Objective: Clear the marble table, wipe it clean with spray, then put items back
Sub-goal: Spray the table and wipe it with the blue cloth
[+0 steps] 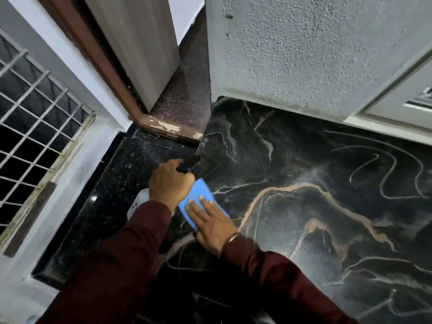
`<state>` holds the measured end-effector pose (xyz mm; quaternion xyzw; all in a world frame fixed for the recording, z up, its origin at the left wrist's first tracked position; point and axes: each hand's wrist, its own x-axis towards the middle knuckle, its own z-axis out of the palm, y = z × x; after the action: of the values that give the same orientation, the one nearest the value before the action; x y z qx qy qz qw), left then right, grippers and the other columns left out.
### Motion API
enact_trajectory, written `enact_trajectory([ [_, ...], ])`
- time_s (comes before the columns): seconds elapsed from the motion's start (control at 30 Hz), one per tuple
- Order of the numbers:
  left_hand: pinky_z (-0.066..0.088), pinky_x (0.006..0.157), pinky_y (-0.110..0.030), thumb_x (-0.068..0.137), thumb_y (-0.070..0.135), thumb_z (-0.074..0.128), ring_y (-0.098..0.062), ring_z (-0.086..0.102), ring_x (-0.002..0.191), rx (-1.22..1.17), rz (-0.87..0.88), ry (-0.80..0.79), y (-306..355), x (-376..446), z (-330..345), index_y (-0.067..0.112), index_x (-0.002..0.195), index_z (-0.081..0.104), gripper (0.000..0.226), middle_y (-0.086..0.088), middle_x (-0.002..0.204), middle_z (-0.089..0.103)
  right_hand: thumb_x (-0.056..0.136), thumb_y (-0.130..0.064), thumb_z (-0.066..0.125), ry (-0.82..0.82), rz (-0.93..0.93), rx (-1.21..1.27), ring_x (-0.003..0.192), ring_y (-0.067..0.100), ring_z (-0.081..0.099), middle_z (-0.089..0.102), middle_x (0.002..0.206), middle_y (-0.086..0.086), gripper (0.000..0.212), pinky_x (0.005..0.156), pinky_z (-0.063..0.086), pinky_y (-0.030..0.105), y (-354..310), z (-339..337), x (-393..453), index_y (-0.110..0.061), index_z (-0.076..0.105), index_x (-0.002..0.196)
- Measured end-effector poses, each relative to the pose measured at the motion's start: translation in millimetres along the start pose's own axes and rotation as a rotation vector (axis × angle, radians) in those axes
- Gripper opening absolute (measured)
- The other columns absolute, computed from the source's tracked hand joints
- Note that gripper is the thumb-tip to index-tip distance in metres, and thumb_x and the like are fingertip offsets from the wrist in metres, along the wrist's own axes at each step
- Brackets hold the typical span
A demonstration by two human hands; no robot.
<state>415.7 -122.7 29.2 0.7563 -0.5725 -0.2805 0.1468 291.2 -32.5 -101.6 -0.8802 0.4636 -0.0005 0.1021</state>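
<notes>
The black marble table (pixel 304 174) with pale and tan veins fills the right and centre. A blue cloth (pixel 198 195) lies on it near its left edge. My right hand (pixel 210 220) rests flat on the cloth with fingers stretched forward, pressing it to the marble. Just left of it, my left hand (pixel 170 181) is closed around a spray bottle (pixel 187 166). The black nozzle points over the marble towards the back right, and part of the white body shows below my wrist. Both sleeves are dark red.
A rough grey wall (pixel 304 54) stands along the table's back edge, with a white panelled frame (pixel 397 108) at the right. A lower speckled black ledge (pixel 112 188) runs on the left, beside a grilled window (pixel 35 118). A brown door frame (pixel 168 128) and a door stand behind.
</notes>
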Motion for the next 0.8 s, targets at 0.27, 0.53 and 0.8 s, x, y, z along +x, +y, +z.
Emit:
enact_trajectory([
  [0.27, 0.045, 0.069, -0.035, 0.076, 0.025, 0.058, -0.036, 0.062, 0.080, -0.013, 0.067, -0.022, -4.8, -3.9, -8.3, 0.012, 0.078, 0.066, 0.016, -0.004, 0.069, 0.064, 0.087, -0.035, 0.025, 0.130, 0.663, 0.061, 0.132, 0.046, 0.038, 0.041, 0.145, 0.022, 0.066, 0.110, 0.030, 0.054, 161.4, -32.1, -55.7, 0.001, 0.041, 0.140],
  [0.53, 0.043, 0.073, -0.036, 0.081, 0.021, 0.060, -0.041, 0.061, 0.090, 0.040, 0.183, -0.069, 37.6, -17.2, -0.5, 0.017, 0.090, 0.073, 0.017, -0.016, 0.090, 0.069, 0.080, -0.033, 0.042, 0.009, 0.253, 0.072, 0.131, 0.039, 0.042, 0.047, 0.142, 0.013, 0.063, 0.106, 0.038, 0.049, -2.8, -22.5, -29.6, -0.004, 0.049, 0.136],
  [0.8, 0.037, 0.069, -0.034, 0.083, 0.017, 0.059, -0.030, 0.052, 0.076, 0.110, 0.294, -0.133, 91.2, -30.6, 27.4, 0.022, 0.079, 0.063, 0.008, 0.002, 0.067, 0.053, 0.085, -0.031, 0.030, 0.034, 0.711, 0.121, 0.124, 0.046, 0.048, 0.049, 0.137, 0.024, 0.064, 0.101, 0.041, 0.057, 175.6, -35.6, -109.3, 0.005, 0.049, 0.133],
])
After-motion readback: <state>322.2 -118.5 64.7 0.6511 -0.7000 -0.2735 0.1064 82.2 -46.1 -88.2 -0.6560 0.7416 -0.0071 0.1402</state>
